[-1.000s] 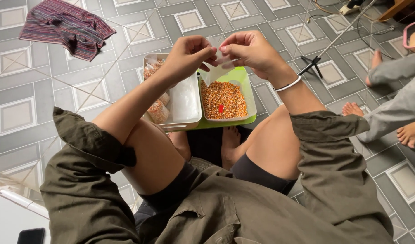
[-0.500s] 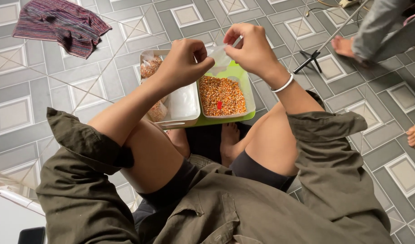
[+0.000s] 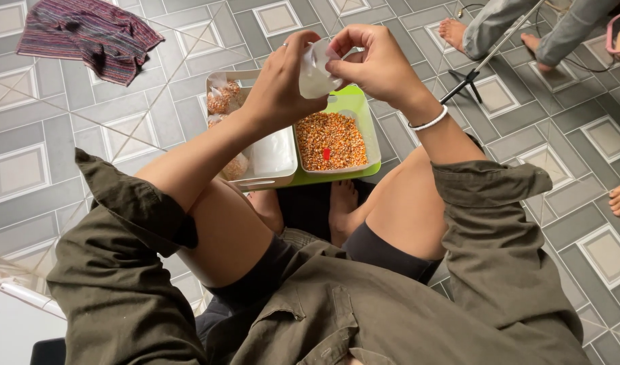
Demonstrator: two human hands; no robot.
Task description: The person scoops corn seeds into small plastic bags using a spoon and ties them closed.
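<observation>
Holding a small clear plastic bag [image 3: 314,67] between both hands above a green tray of orange-yellow grain [image 3: 331,140].

Left hand [image 3: 277,88] is curled shut round the bag's body; right hand [image 3: 374,64], at 3 o'clock of it, pinches the bag's mouth with fingertips closed. Translucent, crumpled and limp, the bag appears nearly empty. Judged risk: its slack mouth could slip from the pinch and spill grain onto the tiled floor [image 3: 26,169]. A white tray with filled bags [image 3: 256,145] lies at 9 o'clock of the green tray.

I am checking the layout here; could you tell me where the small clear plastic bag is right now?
In the head view, the small clear plastic bag is pinched between the left hand and right hand, just above the green tray of grain.
</observation>
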